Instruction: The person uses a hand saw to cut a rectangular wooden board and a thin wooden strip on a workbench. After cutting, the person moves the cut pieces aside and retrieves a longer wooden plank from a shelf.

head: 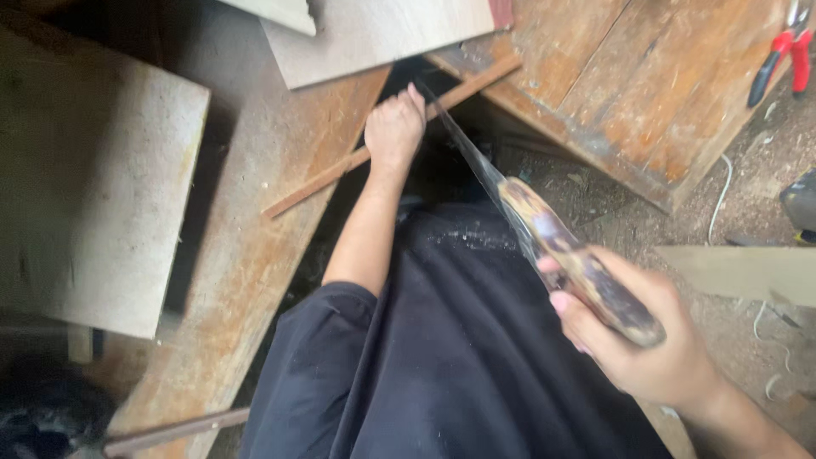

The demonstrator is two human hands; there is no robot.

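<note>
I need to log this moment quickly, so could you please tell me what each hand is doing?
Left hand: closed on the thin wooden strip.
Right hand: closed around the handsaw handle.

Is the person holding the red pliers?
No, the red pliers lie untouched on the wooden board; the right hand grips a saw handle.

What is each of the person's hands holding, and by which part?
The right hand grips a handsaw by its mottled handle. The left hand presses on a thin wooden strip partway along it, beside the blade.
</note>
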